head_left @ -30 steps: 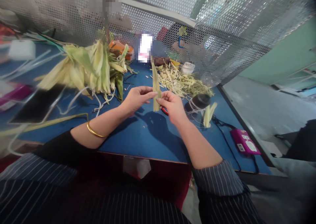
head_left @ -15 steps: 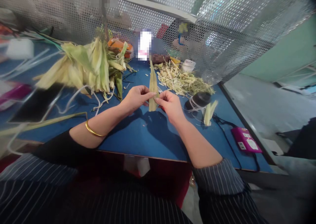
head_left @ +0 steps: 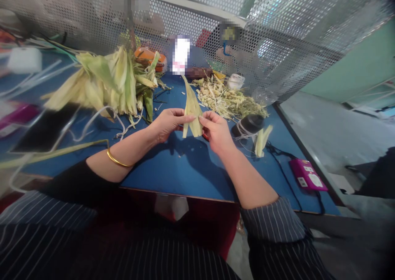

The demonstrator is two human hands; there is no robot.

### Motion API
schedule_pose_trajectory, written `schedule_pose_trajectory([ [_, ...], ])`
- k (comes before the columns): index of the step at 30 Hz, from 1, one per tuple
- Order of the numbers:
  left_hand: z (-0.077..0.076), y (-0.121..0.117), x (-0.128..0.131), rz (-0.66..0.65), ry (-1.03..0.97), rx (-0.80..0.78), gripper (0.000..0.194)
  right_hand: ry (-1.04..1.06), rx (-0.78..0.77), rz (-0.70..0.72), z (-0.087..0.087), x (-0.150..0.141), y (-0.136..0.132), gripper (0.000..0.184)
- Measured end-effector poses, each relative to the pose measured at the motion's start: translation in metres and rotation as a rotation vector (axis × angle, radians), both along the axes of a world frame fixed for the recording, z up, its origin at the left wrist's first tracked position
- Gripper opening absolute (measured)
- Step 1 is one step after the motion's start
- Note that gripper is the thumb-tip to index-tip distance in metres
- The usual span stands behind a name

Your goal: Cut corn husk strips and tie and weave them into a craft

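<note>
Between my hands, above the blue table (head_left: 148, 171), is a pale green corn husk (head_left: 191, 103), its narrow tip pointing away and its wide lower end split into two flaps. My left hand (head_left: 169, 123) pinches the husk's left side, thumb lying across the front. On the right edge, my right hand (head_left: 216, 132) pinches it between thumb and fingers. Something red and partly hidden shows just behind my right fingers. To the right lie a black spool (head_left: 249, 126) wound with pale string and a small folded husk piece (head_left: 263, 141).
A big heap of corn husks (head_left: 105, 82) lies at the left, with a white cord (head_left: 92, 126) before it. Shredded husk scraps (head_left: 225, 97) are piled at the back right. A purple power strip (head_left: 307, 175) sits near the right edge. A perforated metal screen (head_left: 191, 21) stands behind.
The husk has gone from a narrow folded strip to a wider, spread shape, with its lower end parted. Its tip has shifted left. Both hands keep hold of it, almost in place.
</note>
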State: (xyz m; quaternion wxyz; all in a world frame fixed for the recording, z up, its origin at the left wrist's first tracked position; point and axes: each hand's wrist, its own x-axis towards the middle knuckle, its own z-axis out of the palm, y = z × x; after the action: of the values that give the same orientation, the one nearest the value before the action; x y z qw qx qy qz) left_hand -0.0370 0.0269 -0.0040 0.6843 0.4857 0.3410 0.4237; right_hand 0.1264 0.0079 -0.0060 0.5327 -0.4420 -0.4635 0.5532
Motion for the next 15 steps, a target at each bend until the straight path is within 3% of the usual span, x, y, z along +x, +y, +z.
schedule_pose_trajectory([
  [6,0.000,0.003,-0.001,0.065,0.013,-0.012,0.021,0.169,-0.030,0.009,0.004,0.004,0.003,0.025],
  [15,-0.001,0.010,-0.006,0.228,0.265,0.099,0.018,0.397,0.010,-0.022,0.023,0.020,0.007,0.008],
])
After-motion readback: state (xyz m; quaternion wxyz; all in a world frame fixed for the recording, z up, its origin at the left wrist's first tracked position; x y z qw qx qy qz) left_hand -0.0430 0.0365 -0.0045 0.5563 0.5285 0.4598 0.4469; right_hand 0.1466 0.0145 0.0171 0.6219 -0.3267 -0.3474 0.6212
